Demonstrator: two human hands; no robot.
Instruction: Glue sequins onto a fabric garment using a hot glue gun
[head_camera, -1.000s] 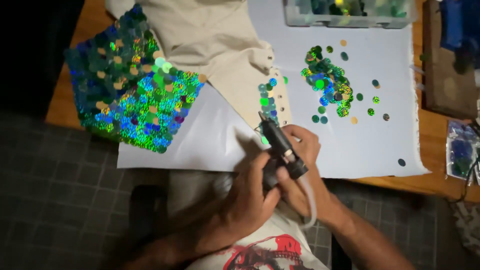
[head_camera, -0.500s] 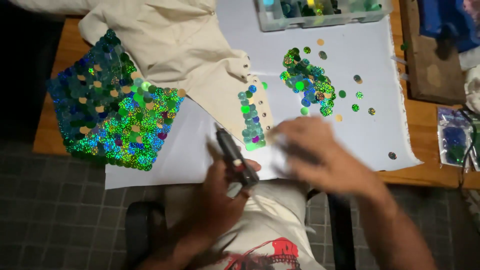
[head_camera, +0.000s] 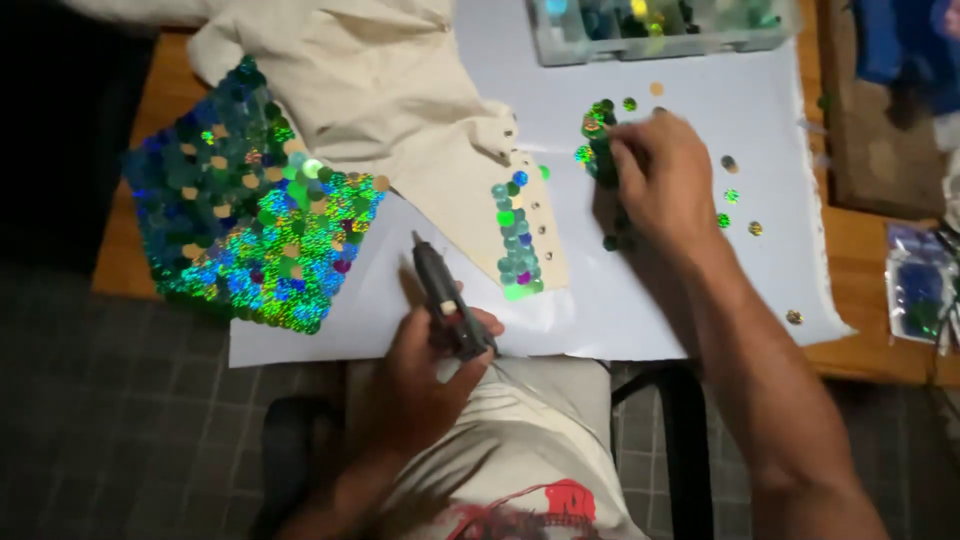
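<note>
On the white paper sheet (head_camera: 660, 300), the left hand (head_camera: 425, 375) grips a black glue gun (head_camera: 447, 300), nozzle aimed at the sequined cream fabric strip (head_camera: 520, 240). Farther right, the right hand (head_camera: 660, 180) presses curled fingers onto the loose sequin pile (head_camera: 598, 135); its hold is unclear.

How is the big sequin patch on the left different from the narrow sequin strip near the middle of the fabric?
The big sequin patch is a wide, many-sided block; the narrow sequin strip is a slim column a few discs across. The patch mixes blue, green and gold discs, while the strip is mostly teal and green. The patch lies away from both hands; the strip sits between the left hand with the glue gun and the right hand. Both are shiny round sequins on the cream fabric.
</note>
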